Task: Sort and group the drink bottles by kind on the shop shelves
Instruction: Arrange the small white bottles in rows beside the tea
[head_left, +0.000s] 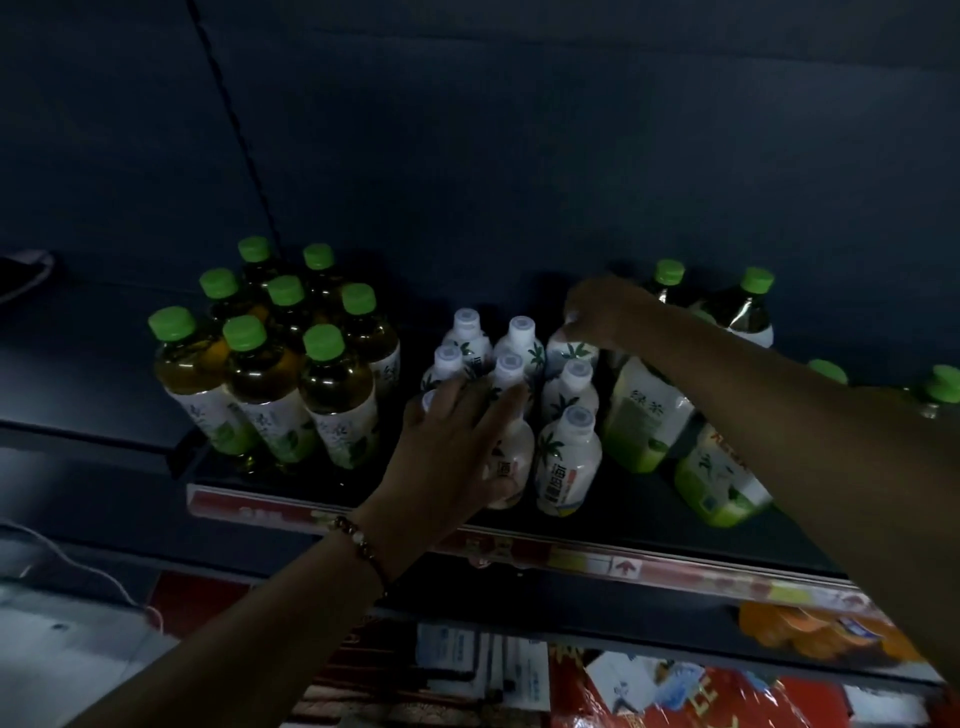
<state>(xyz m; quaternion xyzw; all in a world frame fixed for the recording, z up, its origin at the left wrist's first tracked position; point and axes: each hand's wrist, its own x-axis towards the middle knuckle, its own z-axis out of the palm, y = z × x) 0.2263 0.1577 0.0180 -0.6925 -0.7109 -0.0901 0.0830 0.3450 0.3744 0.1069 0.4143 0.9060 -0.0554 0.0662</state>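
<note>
Several white palm-tree bottles (569, 457) with white caps stand grouped at the middle of the dark shelf (130, 364). My left hand (457, 447) lies over the front-left white bottle (511, 462), fingers spread and straight across its cap and shoulder. My right hand (602, 312) reaches to the back of the group and grips the cap of the rear-right white bottle (569, 353). A cluster of several green-capped tea bottles (270, 374) stands to the left. More green-capped bottles (644, 415) stand to the right, partly hidden by my right arm.
A red and yellow price strip (571, 558) runs along the shelf's front edge. Below it lie orange packets (810, 634) and red packaged goods (675, 696). A dark back panel rises behind the bottles. The shelf's left part holds no bottles.
</note>
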